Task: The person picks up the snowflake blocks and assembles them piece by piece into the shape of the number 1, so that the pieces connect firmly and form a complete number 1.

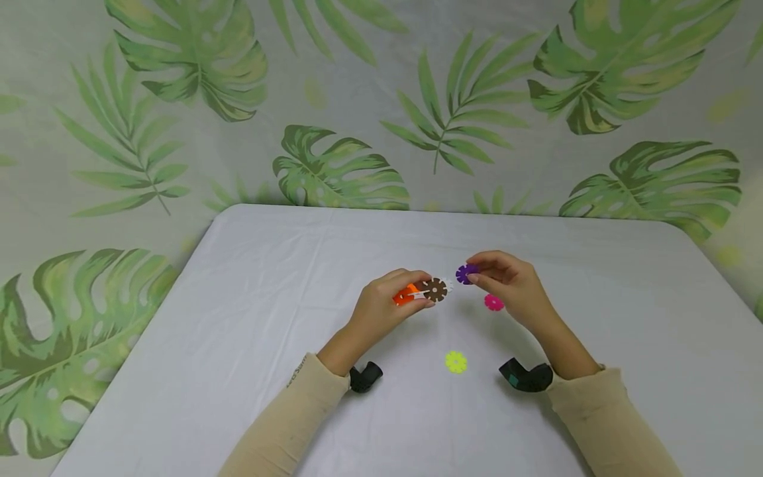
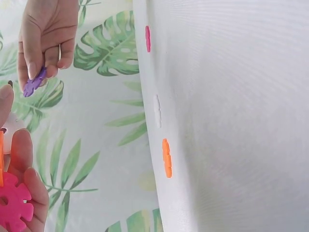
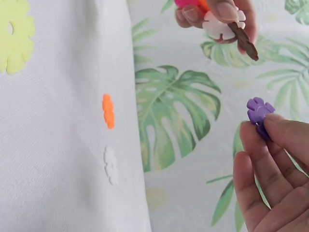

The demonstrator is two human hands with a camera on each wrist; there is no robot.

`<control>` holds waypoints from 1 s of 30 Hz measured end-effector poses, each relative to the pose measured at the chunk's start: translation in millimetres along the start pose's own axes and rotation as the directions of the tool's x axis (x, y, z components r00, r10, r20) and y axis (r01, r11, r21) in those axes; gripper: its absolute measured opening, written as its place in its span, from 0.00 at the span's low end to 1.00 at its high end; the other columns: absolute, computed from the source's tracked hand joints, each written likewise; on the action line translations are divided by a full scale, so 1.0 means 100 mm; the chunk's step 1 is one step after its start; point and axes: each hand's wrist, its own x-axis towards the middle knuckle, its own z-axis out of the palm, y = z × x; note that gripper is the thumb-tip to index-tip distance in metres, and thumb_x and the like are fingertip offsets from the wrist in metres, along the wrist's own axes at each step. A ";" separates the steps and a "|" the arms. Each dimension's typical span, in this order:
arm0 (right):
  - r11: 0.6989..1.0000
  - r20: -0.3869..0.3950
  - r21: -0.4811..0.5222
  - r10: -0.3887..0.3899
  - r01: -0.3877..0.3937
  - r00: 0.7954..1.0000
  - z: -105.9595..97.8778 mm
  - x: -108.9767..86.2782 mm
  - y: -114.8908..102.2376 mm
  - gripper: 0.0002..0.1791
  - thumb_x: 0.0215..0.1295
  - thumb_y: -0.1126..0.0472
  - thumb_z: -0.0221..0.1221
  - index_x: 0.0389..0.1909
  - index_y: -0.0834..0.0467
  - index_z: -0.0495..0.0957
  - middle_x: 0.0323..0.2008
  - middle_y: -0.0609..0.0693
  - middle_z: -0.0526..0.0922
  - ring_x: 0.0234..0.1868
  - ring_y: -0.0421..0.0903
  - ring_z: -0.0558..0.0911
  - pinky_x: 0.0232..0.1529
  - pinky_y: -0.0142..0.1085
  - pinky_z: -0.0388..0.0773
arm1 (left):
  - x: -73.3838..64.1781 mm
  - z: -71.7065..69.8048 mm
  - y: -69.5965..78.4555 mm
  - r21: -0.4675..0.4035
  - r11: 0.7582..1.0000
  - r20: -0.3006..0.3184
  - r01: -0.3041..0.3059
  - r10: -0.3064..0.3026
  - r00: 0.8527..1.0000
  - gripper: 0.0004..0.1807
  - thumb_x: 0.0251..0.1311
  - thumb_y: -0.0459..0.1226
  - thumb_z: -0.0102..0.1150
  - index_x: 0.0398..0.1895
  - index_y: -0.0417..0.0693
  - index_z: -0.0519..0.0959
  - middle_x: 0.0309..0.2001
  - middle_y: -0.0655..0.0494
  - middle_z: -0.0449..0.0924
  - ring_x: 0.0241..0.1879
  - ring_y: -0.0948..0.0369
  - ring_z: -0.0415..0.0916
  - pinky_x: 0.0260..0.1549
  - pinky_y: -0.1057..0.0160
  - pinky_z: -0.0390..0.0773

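My left hand [image 1: 384,298] grips several notched plastic discs joined together. In this group are a brown disc [image 1: 436,289], an orange disc [image 1: 405,295], a white disc [image 3: 217,25] and a pink disc [image 2: 13,205]. The brown one sits edge-on to the white in the right wrist view and points toward the right hand. Between thumb and fingers, my right hand [image 1: 509,281] pinches a purple notched disc [image 1: 464,274]. A small gap separates purple from brown. Both hands are raised above the table, and fingers partly hide the joined pieces.
On the white-covered table [image 1: 208,344] lie a loose pink disc [image 1: 493,302] and a yellow disc [image 1: 456,362]. Another white disc [image 2: 157,111] and an orange disc [image 2: 167,158] lie farther back. A leaf-patterned cloth [image 1: 334,165] hangs behind the table.
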 end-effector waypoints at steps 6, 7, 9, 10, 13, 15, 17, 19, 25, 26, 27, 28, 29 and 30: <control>0.999 0.010 0.041 0.006 -0.007 1.000 0.05 -0.03 -0.05 0.11 0.53 0.74 0.60 0.38 0.67 0.75 0.35 0.56 0.78 0.34 0.45 0.81 0.38 0.31 0.77 | -0.01 0.00 -0.01 0.004 1.000 0.001 -0.001 0.001 1.000 0.20 0.43 0.38 0.70 0.43 0.45 0.79 0.37 0.58 0.79 0.36 0.67 0.74 0.37 0.79 0.71; 0.999 0.013 0.051 0.008 -0.008 1.000 0.06 -0.03 -0.06 0.10 0.53 0.74 0.60 0.38 0.67 0.74 0.35 0.56 0.77 0.34 0.46 0.81 0.38 0.31 0.77 | -0.01 0.01 -0.01 0.003 1.000 0.002 -0.001 0.001 1.000 0.20 0.43 0.38 0.69 0.43 0.45 0.79 0.37 0.58 0.79 0.36 0.67 0.74 0.37 0.79 0.71; 0.998 0.022 0.055 0.005 -0.006 1.000 0.07 -0.04 -0.08 0.09 0.53 0.74 0.60 0.36 0.67 0.74 0.34 0.56 0.77 0.34 0.46 0.81 0.37 0.32 0.77 | -0.01 0.01 -0.02 0.001 1.000 0.003 -0.003 0.003 1.000 0.20 0.43 0.39 0.69 0.43 0.45 0.79 0.37 0.58 0.79 0.36 0.67 0.74 0.37 0.79 0.71; 0.999 0.026 0.054 0.003 -0.005 1.000 0.07 -0.04 -0.09 0.09 0.53 0.74 0.60 0.36 0.67 0.74 0.34 0.56 0.78 0.33 0.46 0.81 0.36 0.32 0.77 | -0.01 0.01 -0.02 0.001 1.000 0.004 -0.001 0.001 1.000 0.20 0.43 0.39 0.69 0.43 0.45 0.79 0.37 0.58 0.79 0.36 0.67 0.74 0.37 0.78 0.71; 0.999 0.040 0.045 -0.009 0.007 0.999 0.08 -0.04 -0.10 0.09 0.53 0.74 0.60 0.35 0.65 0.75 0.33 0.56 0.79 0.32 0.46 0.81 0.29 0.31 0.77 | -0.01 0.02 -0.02 0.000 1.000 0.002 -0.004 0.004 1.000 0.21 0.42 0.38 0.70 0.43 0.45 0.79 0.36 0.58 0.79 0.36 0.67 0.74 0.38 0.78 0.71; 0.999 0.047 0.035 -0.012 0.011 0.999 0.09 -0.05 -0.10 0.09 0.53 0.74 0.60 0.35 0.64 0.75 0.32 0.56 0.79 0.31 0.46 0.81 0.23 0.32 0.73 | -0.01 0.02 -0.02 -0.004 1.000 0.000 -0.005 0.005 1.000 0.21 0.42 0.38 0.70 0.43 0.45 0.79 0.36 0.58 0.79 0.36 0.67 0.74 0.38 0.78 0.71; 1.000 0.057 0.023 -0.014 0.012 0.998 0.10 -0.05 -0.11 0.09 0.52 0.73 0.61 0.35 0.63 0.76 0.33 0.55 0.79 0.32 0.46 0.81 0.23 0.32 0.73 | -0.01 0.02 -0.02 -0.005 1.000 -0.001 -0.007 0.007 1.000 0.21 0.41 0.37 0.71 0.43 0.45 0.79 0.36 0.59 0.79 0.36 0.68 0.74 0.38 0.78 0.71; 1.000 0.064 0.021 -0.020 0.018 0.998 0.11 -0.05 -0.11 0.09 0.52 0.73 0.61 0.35 0.63 0.76 0.33 0.55 0.79 0.33 0.47 0.80 0.27 0.31 0.75 | -0.01 0.02 -0.03 -0.009 1.000 -0.001 -0.008 0.008 1.000 0.21 0.41 0.36 0.71 0.43 0.45 0.79 0.36 0.59 0.79 0.36 0.67 0.74 0.38 0.78 0.71; 0.997 0.075 0.036 -0.075 0.072 0.994 0.15 -0.06 -0.11 0.10 0.50 0.76 0.60 0.34 0.64 0.76 0.33 0.55 0.78 0.34 0.47 0.80 0.37 0.33 0.77 | 0.00 0.02 -0.03 -0.008 1.000 0.001 -0.014 0.014 1.000 0.21 0.42 0.37 0.70 0.43 0.45 0.79 0.36 0.58 0.79 0.36 0.68 0.74 0.37 0.77 0.72; 0.996 0.077 0.042 -0.086 0.083 0.993 0.15 -0.06 -0.11 0.10 0.50 0.77 0.60 0.34 0.65 0.76 0.33 0.56 0.78 0.34 0.46 0.80 0.37 0.33 0.77 | 0.00 0.02 -0.03 -0.008 1.000 0.000 -0.015 0.015 1.000 0.21 0.42 0.38 0.70 0.43 0.45 0.79 0.36 0.58 0.79 0.36 0.68 0.74 0.37 0.77 0.72; 0.994 0.078 0.049 -0.098 0.094 0.992 0.16 -0.06 -0.10 0.10 0.50 0.77 0.60 0.34 0.65 0.76 0.33 0.56 0.78 0.34 0.46 0.80 0.36 0.33 0.77 | 0.00 0.02 -0.03 -0.009 1.000 0.000 -0.017 0.017 1.000 0.21 0.42 0.38 0.70 0.43 0.45 0.79 0.36 0.58 0.79 0.36 0.68 0.74 0.37 0.77 0.72; 0.993 0.079 0.055 -0.107 0.103 0.991 0.16 -0.07 -0.10 0.10 0.50 0.78 0.60 0.34 0.65 0.76 0.33 0.56 0.78 0.34 0.46 0.80 0.36 0.32 0.77 | -0.01 0.02 -0.03 -0.010 1.000 -0.002 -0.019 0.019 1.000 0.21 0.42 0.38 0.70 0.43 0.45 0.79 0.36 0.58 0.79 0.36 0.68 0.74 0.37 0.76 0.72; 0.992 0.081 0.059 -0.117 0.112 0.990 0.16 -0.07 -0.10 0.10 0.50 0.78 0.60 0.34 0.66 0.76 0.33 0.56 0.78 0.34 0.45 0.80 0.37 0.32 0.77 | -0.01 0.02 -0.03 -0.011 1.000 -0.003 -0.020 0.020 1.000 0.20 0.42 0.38 0.70 0.43 0.45 0.79 0.36 0.58 0.79 0.36 0.68 0.74 0.37 0.76 0.72; 0.990 0.085 0.061 -0.128 0.123 0.988 0.16 -0.07 -0.10 0.10 0.50 0.79 0.59 0.34 0.66 0.76 0.33 0.57 0.78 0.35 0.45 0.80 0.37 0.32 0.77 | -0.01 0.02 -0.03 -0.012 1.000 -0.005 -0.021 0.021 1.000 0.20 0.42 0.38 0.70 0.42 0.45 0.79 0.36 0.58 0.79 0.36 0.68 0.74 0.37 0.76 0.72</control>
